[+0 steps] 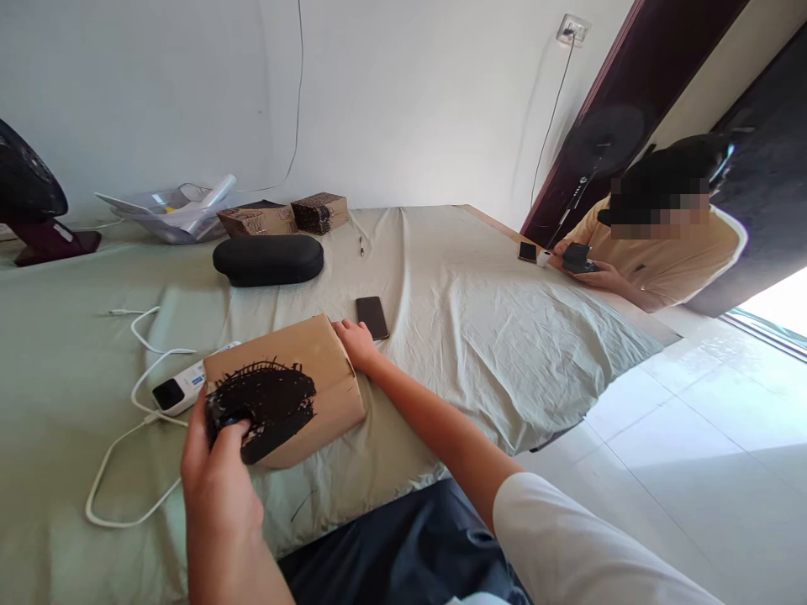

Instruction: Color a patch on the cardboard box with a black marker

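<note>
A brown cardboard box point(331, 382) rests slightly turned on the cloth in front of me. A large black patch point(271, 395) with spiky strokes along its upper edge covers part of its left side. My left hand point(218, 462) grips the left end, thumb pressed on the black area and fingers running down the edge. Around the far right corner of the box lies my right hand point(356, 343), its fingertips partly hidden behind the cardboard. Just beyond that hand is a dark phone point(372, 318). A white device with a dark screen point(180, 391) lies behind the box's left end.
A white cable point(101, 479) loops across the cloth at left. Farther back are a black case point(268, 259), two smaller cardboard boxes point(320, 213), a clear plastic basket point(167, 214) and a fan point(38, 193). At right, another person point(656, 252) holds a dark object.
</note>
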{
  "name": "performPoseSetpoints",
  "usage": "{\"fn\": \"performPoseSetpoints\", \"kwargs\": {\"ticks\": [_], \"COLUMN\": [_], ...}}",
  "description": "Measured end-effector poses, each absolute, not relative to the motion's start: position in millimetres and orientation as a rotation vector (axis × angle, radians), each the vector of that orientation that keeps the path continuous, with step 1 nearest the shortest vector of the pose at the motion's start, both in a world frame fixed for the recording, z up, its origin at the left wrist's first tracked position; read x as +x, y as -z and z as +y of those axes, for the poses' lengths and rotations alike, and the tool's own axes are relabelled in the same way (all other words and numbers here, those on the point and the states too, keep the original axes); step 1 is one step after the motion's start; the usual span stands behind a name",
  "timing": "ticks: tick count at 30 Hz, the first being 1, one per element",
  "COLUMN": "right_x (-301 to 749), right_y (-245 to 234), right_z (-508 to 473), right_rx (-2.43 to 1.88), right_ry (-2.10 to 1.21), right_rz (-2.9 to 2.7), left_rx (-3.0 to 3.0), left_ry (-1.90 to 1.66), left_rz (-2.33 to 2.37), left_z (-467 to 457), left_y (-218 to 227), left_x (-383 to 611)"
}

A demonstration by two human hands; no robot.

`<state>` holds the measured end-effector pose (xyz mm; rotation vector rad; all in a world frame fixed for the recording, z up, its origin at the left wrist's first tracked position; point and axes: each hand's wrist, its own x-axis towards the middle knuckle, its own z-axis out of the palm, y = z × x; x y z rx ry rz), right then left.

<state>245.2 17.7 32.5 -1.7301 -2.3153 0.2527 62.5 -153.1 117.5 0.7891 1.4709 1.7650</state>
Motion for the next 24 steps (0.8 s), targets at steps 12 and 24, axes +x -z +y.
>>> {"fn": "performPoseSetpoints", "kwargs": {"ticks": [12, 24], "right_x": [245.2, 245.3], "right_y": [-31.9, -25.7], "right_z": [17.9, 21.7], "right_rx": [-1.755, -1.736], "right_ry": [-0.205, -0.190], "right_rz": [-2.325, -2.306], "left_rx": [0.640, 0.618], "left_ry": [-1.865, -1.904], "left_rz": [1.427, 1.399], "left_z": [-147.7, -147.4], "left_y": [-117.2, -115.3], "left_x": [68.7, 70.2]}}
